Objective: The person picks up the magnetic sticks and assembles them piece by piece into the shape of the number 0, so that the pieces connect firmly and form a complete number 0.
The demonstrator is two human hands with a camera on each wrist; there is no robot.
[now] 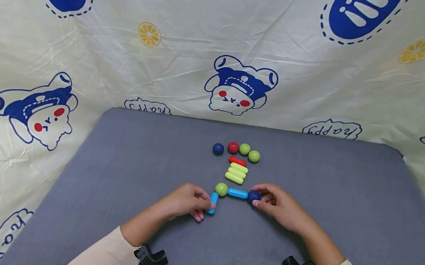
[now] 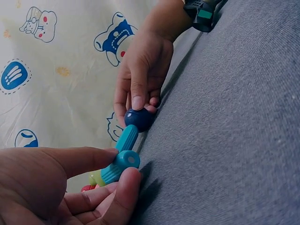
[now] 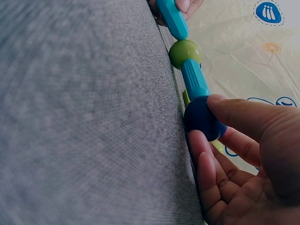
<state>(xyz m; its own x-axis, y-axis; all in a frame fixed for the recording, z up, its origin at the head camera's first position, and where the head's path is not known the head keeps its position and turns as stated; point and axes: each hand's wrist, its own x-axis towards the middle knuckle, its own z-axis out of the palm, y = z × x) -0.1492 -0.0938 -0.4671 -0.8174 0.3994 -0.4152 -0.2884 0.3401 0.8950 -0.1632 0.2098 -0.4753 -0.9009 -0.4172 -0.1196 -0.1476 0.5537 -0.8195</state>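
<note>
My left hand [image 1: 189, 202] pinches a light-blue rod [image 1: 213, 203] between thumb and finger; its end meets a green ball [image 1: 221, 189]. From that ball a second light-blue rod [image 1: 237, 193] runs right to a dark blue ball [image 1: 253, 197]. The fingers and thumb of my right hand [image 1: 277, 204] grip this dark blue ball. In the right wrist view the green ball [image 3: 185, 54] sits between the two rods, with the dark blue ball [image 3: 204, 118] nearest. The left wrist view shows the pinched rod [image 2: 125, 161] end-on, fingertips around it.
Behind the hands lie several yellow-green rods [image 1: 236, 173] side by side and a red rod [image 1: 237, 161]. Farther back are a dark blue ball [image 1: 218, 149], a red ball [image 1: 233, 147] and two green balls [image 1: 245, 149]. A printed sheet [image 1: 180, 71] hangs beyond the grey table [image 1: 142, 149].
</note>
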